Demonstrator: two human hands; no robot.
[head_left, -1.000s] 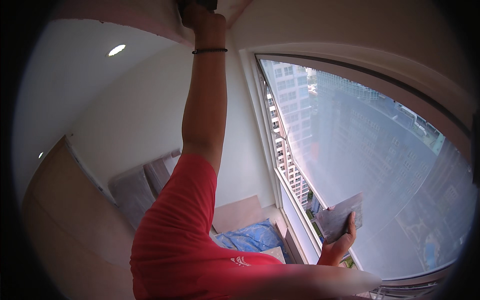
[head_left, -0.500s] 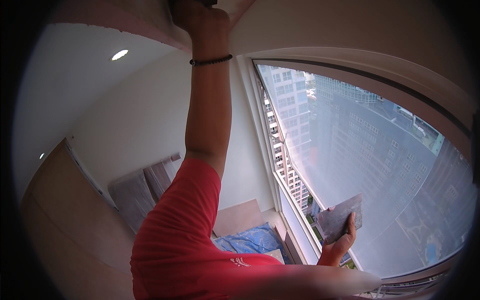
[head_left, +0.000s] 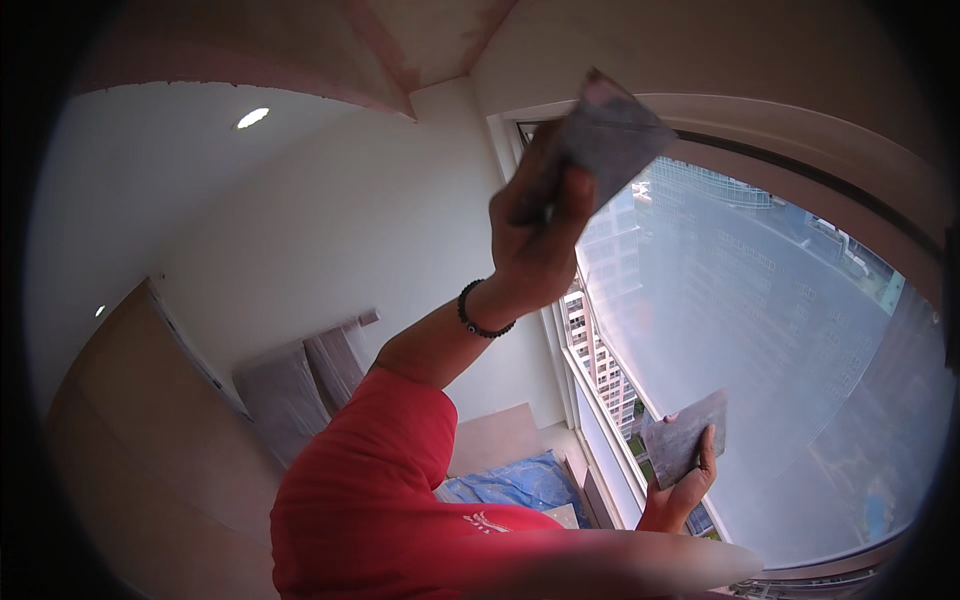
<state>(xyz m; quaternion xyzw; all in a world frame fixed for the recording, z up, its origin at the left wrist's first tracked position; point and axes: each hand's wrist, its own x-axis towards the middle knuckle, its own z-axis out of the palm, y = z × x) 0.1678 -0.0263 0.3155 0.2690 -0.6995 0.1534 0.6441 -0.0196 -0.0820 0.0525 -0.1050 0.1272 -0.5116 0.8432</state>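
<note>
My left hand (head_left: pixel 535 235), with a black bead bracelet on the wrist, is raised in front of the window's upper corner. It grips a wide, flat putty blade (head_left: pixel 615 135), grey and smeared, tilted up to the right. The arm wears a red short sleeve (head_left: pixel 370 480). My right hand (head_left: pixel 685 490) is low by the window sill, holding a second flat grey plate (head_left: pixel 685 435) by its lower edge. The two tools are well apart.
A large window (head_left: pixel 780 330) with a white frame fills the right side, tall buildings beyond it. The ceiling (head_left: pixel 430 40) shows pinkish patched strips. Below lie a blue sheet (head_left: pixel 510 480), leaning boards (head_left: pixel 300 385) and a wooden panel wall (head_left: pixel 130 430).
My left hand has come down from the ceiling at the top edge, and the wide blade it holds is now fully in view. My right hand has stayed by the sill.
</note>
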